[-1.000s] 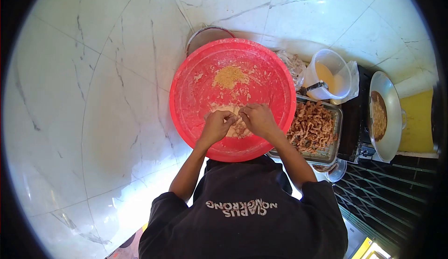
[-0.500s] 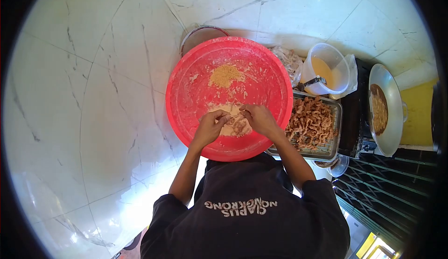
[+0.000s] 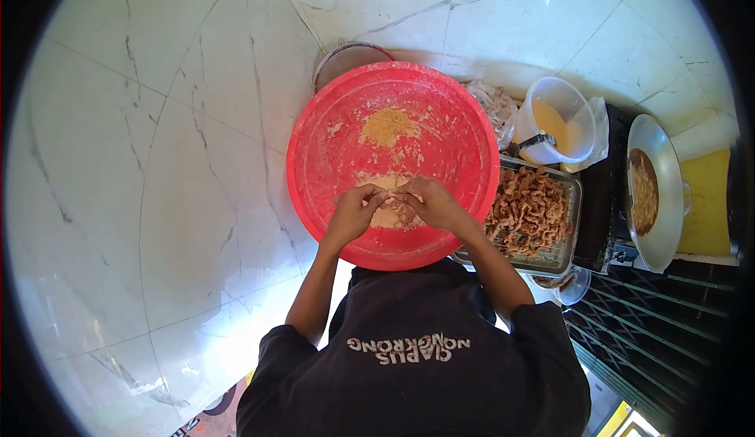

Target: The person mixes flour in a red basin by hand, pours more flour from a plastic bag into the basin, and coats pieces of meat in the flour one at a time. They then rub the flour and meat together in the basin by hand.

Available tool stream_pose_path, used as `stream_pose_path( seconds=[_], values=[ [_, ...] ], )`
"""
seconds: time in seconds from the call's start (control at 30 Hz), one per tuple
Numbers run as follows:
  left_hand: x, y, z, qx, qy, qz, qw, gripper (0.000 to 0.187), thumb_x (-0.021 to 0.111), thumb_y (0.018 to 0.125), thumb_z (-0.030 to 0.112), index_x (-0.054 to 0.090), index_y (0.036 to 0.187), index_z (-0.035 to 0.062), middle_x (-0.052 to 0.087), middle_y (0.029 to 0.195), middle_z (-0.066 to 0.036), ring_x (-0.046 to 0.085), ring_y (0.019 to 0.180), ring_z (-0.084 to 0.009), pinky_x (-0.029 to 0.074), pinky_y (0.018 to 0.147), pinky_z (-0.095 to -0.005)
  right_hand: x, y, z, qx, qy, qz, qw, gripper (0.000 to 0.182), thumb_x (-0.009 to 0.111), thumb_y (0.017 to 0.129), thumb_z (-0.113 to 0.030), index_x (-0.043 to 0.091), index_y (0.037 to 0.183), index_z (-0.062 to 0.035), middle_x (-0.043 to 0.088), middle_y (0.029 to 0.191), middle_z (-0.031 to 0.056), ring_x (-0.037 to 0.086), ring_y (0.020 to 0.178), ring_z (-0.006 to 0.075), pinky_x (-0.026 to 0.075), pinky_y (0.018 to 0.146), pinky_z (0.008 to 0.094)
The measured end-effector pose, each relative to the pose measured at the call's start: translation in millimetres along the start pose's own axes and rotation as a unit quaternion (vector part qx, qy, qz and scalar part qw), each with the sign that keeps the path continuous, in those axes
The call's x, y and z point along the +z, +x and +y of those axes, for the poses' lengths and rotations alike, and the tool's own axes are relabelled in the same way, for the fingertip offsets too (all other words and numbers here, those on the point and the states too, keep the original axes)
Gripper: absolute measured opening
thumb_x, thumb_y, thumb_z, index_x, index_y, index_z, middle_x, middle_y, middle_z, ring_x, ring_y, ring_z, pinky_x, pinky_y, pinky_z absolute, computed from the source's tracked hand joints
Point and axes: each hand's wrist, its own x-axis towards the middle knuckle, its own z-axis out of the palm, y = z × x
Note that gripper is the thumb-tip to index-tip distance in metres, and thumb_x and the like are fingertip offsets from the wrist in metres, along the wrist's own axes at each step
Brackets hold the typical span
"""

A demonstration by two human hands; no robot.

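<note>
A wide red plastic basin [image 3: 464, 130] sits in front of me, dusted with flour inside. My left hand [image 3: 358, 209] and my right hand [image 3: 429, 201] are over its near half, fingertips pinched and almost meeting. Between them seems to be a small flour-coated piece, mostly hidden by the fingers. Directly below lies a pile of pale flour [image 3: 385, 218] with pinkish lumps in it. Farther up the basin is a heap of yellowish crumbs [image 3: 389, 127].
Right of the basin, a metal tray [image 3: 578, 232] holds browned fried pieces [image 3: 527, 213]. Behind it stand a clear tub [image 3: 586, 114] of yellowish liquid and a plastic bag [image 3: 495, 110]. A wok [image 3: 668, 177] with brown contents is at far right. Another container's rim [image 3: 322, 67] shows behind the basin.
My right hand's fingertips have come in toward my left hand's, closing the small gap between them. The whole view has shifted slightly.
</note>
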Motion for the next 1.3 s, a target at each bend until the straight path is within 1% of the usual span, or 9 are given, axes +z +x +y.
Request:
stream_pose_path(
  seconds=[0.23,0.43,0.53,0.63,0.73,0.83,1.03,1.13,1.3],
  values=[
    [3,-4,19,0.042,0.107,-0.017,0.993,0.027,0.063,0.098,0.025,0.072,0.104,0.0003,0.070,0.079,-0.009,0.063,0.074,-0.0140,0.049,0.069,-0.0329,0,1,-3,-0.027,-0.201,0.064,0.977,0.014,0.064,0.087,-0.012,0.072,0.091,-0.0016,0.067,0.076,0.0182,0.066,0.077,0.0370,0.051,0.072,0.0490],
    [2,-4,20,0.033,-0.051,0.035,0.998,0.026,0.062,0.099,0.024,0.073,0.103,0.0012,0.073,0.088,-0.011,0.067,0.083,-0.0168,0.050,0.075,-0.0321,1,0,13,0.134,-0.035,0.080,0.987,0.016,0.064,0.088,-0.012,0.072,0.097,-0.0017,0.069,0.084,0.0238,0.068,0.081,0.0404,0.053,0.071,0.0497],
    [4,-1,6,0.016,-0.020,-0.006,1.000,0.029,0.060,0.100,0.029,0.072,0.112,0.0049,0.073,0.104,-0.013,0.067,0.100,-0.0233,0.047,0.093,-0.0400,0,-3,11,0.168,-0.044,0.006,0.985,0.020,0.063,0.089,-0.011,0.073,0.104,-0.0035,0.070,0.088,0.0248,0.069,0.084,0.0414,0.055,0.075,0.0486],
    [16,-7,-14,0.024,0.254,-0.013,0.967,0.035,0.058,0.100,0.034,0.068,0.123,0.0080,0.068,0.123,-0.013,0.060,0.119,-0.0296,0.035,0.108,-0.0548,2,-9,28,0.136,-0.130,-0.037,0.981,0.024,0.063,0.089,-0.011,0.072,0.111,-0.0047,0.070,0.089,0.0244,0.068,0.085,0.0417,0.055,0.076,0.0488],
    [16,-7,-29,-0.044,0.232,-0.048,0.970,0.042,0.058,0.099,0.038,0.064,0.129,0.0096,0.061,0.137,-0.012,0.051,0.132,-0.0316,0.020,0.112,-0.0668,-9,-7,33,0.141,-0.130,-0.005,0.982,0.025,0.063,0.091,-0.012,0.071,0.114,-0.0047,0.070,0.095,0.0243,0.069,0.091,0.0408,0.055,0.079,0.0471],
    [5,-10,-38,-0.018,0.245,0.010,0.969,0.039,0.059,0.098,0.033,0.067,0.123,0.0047,0.063,0.131,-0.017,0.054,0.128,-0.0340,0.030,0.107,-0.0637,-45,6,36,0.027,-0.112,0.128,0.985,0.025,0.060,0.094,-0.012,0.070,0.116,-0.0046,0.070,0.100,0.0241,0.069,0.096,0.0385,0.055,0.083,0.0446],
    [-25,-6,-76,0.022,0.201,0.094,0.975,0.036,0.066,0.093,0.025,0.066,0.119,0.0000,0.066,0.121,-0.024,0.062,0.113,-0.0411,0.046,0.100,-0.0462,-176,66,45,0.038,-0.144,0.325,0.934,0.026,0.053,0.095,-0.007,0.069,0.116,-0.0027,0.071,0.102,0.0237,0.070,0.098,0.0380,0.055,0.086,0.0421],
    [-28,-7,-58,0.014,0.195,0.096,0.976,0.034,0.066,0.093,0.023,0.067,0.118,-0.0009,0.066,0.120,-0.025,0.061,0.114,-0.0409,0.046,0.099,-0.0484,-218,101,82,0.056,-0.207,0.307,0.927,0.028,0.052,0.092,-0.004,0.069,0.115,-0.0014,0.071,0.104,0.0252,0.069,0.099,0.0396,0.055,0.087,0.0440],
    [-31,-10,-38,0.055,0.173,0.133,0.974,0.029,0.064,0.094,0.017,0.067,0.114,-0.0023,0.067,0.117,-0.024,0.063,0.110,-0.0415,0.048,0.097,-0.0463,-221,133,173,0.294,-0.409,0.050,0.863,0.030,0.063,0.084,-0.010,0.070,0.112,-0.0029,0.070,0.111,0.0235,0.067,0.106,0.0396,0.054,0.093,0.0474]
  ],
)
